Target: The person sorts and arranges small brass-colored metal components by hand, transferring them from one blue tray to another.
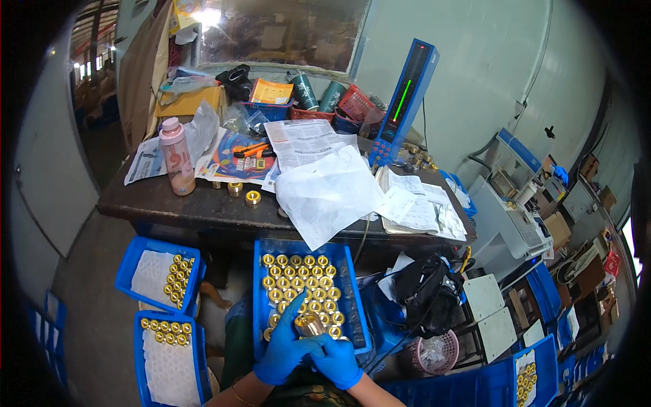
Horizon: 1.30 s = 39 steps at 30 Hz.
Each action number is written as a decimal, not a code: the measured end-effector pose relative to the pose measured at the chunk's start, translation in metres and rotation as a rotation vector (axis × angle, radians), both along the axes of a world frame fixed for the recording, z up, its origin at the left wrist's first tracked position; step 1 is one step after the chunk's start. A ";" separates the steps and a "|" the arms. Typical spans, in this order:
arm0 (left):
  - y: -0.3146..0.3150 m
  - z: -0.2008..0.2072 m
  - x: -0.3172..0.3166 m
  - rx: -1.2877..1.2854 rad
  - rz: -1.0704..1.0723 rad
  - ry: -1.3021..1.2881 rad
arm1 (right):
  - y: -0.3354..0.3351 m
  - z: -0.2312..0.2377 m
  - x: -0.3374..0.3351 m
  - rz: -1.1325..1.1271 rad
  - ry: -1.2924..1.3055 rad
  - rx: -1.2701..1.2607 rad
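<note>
Low centre of the frame: both blue-gloved hands meet over the blue tray point(352, 298) on the lap. The left hand point(285, 346) and right hand point(337, 361) grasp one brass fitting point(310, 324) between their fingers, lifted clear of the rows, seemingly for a close look. Upper centre, a dark cluttered bench point(190, 203) carries papers and a pink bottle point(175, 154); more blue trays sit lower left.
</note>
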<state>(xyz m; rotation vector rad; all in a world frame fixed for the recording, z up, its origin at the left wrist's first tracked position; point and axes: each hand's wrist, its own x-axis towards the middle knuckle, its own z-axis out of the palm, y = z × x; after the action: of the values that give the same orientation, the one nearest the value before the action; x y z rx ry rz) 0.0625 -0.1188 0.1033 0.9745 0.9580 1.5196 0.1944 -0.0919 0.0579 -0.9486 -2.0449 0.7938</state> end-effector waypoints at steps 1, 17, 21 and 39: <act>-0.001 0.000 -0.002 -0.020 0.004 -0.007 | -0.001 -0.001 -0.003 0.003 0.016 -0.072; -0.046 -0.097 -0.150 -0.106 0.841 0.236 | 0.042 -0.034 0.015 -0.225 -0.104 -0.520; -0.108 -0.179 -0.226 -0.429 1.210 0.593 | 0.038 -0.032 0.000 -0.260 0.038 -0.742; -0.169 -0.241 -0.298 -0.546 1.521 0.748 | 0.032 -0.022 -0.003 -0.224 0.067 -0.777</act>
<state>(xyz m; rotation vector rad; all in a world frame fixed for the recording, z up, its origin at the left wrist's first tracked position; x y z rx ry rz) -0.2352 -0.2882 -0.1374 0.2515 2.8859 1.7707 0.1914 -0.0599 0.0360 -1.5048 -1.5256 1.5103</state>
